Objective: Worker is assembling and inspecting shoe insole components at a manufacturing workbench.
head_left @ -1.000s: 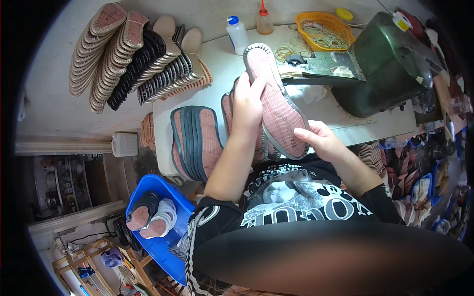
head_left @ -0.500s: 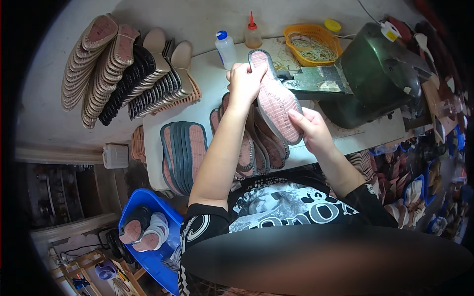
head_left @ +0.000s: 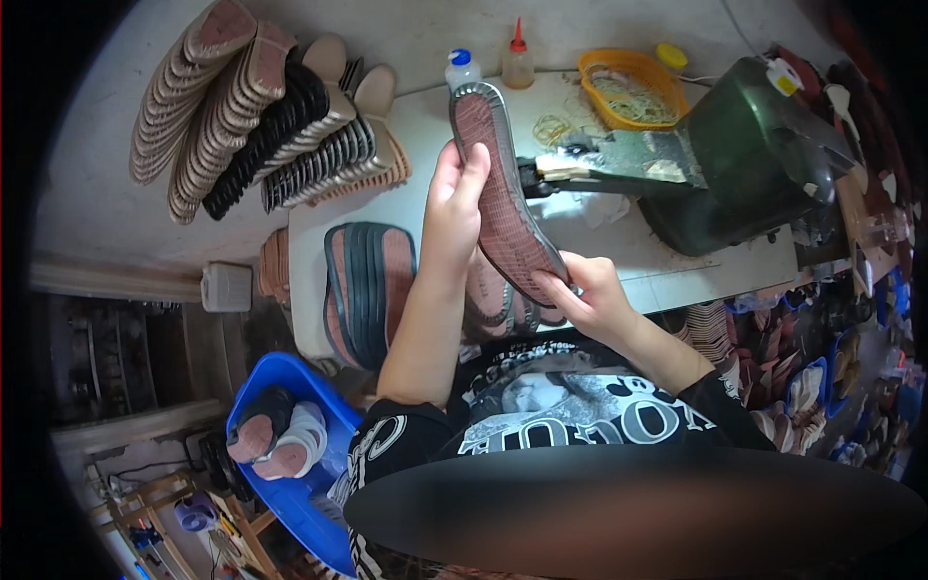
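Both hands hold one shoe insole (head_left: pixel 501 198), pink underneath with a dark grey edge gathered all round, raised and tilted above the white table (head_left: pixel 638 275). My left hand (head_left: pixel 456 208) grips its left side, thumb lying across the pink face. Closed on the lower right end is my right hand (head_left: pixel 592 295), its thumb pressed on that face. Behind the insole, the narrow arm (head_left: pixel 619 164) of a green machine (head_left: pixel 754 159) reaches toward it. Below my hands lie more pink insoles (head_left: pixel 488 295), partly hidden. A stack of dark-edged insoles (head_left: pixel 370 290) stands left of my left forearm.
Bundled beige insoles (head_left: pixel 188 106) and black ones (head_left: pixel 280 135) lean by the wall. Along the back are a blue-capped bottle (head_left: pixel 464 70), a red-tipped bottle (head_left: pixel 518 68) and a yellow basket (head_left: pixel 617 116) of bands. At lower left, a blue bin (head_left: pixel 338 411) holds insoles.
The insole has come down and leftward, and its pink face has turned more to the side. Both hands moved with it and keep hold. My view has shifted slightly.
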A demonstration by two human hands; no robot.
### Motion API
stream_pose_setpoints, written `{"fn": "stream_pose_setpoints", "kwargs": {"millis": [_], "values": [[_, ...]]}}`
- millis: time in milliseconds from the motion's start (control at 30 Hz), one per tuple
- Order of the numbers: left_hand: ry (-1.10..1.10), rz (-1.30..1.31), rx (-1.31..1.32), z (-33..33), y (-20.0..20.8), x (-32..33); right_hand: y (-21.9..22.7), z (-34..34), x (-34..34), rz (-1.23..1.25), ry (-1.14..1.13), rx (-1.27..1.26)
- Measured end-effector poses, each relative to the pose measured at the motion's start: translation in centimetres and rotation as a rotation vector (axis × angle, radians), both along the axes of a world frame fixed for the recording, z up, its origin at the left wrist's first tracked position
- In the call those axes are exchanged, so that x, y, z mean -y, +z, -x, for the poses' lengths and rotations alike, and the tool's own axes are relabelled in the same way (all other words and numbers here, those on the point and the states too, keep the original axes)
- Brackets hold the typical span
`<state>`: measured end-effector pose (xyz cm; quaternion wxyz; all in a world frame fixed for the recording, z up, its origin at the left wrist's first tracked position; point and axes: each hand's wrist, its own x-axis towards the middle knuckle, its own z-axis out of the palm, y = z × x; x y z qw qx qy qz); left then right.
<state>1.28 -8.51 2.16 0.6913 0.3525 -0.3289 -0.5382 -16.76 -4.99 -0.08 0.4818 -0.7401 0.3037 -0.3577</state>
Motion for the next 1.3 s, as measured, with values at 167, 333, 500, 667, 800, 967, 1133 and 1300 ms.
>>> {"fn": "stream_pose_setpoints", "kwargs": {"millis": [167,333,500,667,800,967,1133,1300], "values": [[0.017,0.014,0.142,-0.9,0.7,-4.4,0.2,-0.6,-1.7,0.097,0.119,0.027],[-0.063,-0.012,0.083,-2.9,-0.7,-7.2,0.6,-1.4,-2.6,0.162,0.236,-0.05],[-0.065,-0.093,0.222,-4.9,-2.4,-9.4,-1.4,-2.5,-3.6,-0.005,0.202,-0.029],[0.377,-0.309,0.584,-8.9,-6.1,-12.7,-1.0,-3.7,-2.7,-0.038,0.196,-0.057],[0.196,-0.214,0.175,-7.7,-6.8,-13.9,1.0,-4.2,-3.7,0.059,0.279,-0.031],[0.104,-0.147,-0.146,-1.8,-3.7,-12.2,-0.4,-3.8,-3.2,0.047,0.52,0.028],[-0.124,-0.156,-0.114,0.0,-3.5,-12.4,1.3,-3.6,-2.8,-0.507,0.406,0.144],[-0.161,-0.105,-0.105,0.8,-2.8,-12.3,1.2,-2.6,-2.4,-0.78,0.452,0.144]]}}
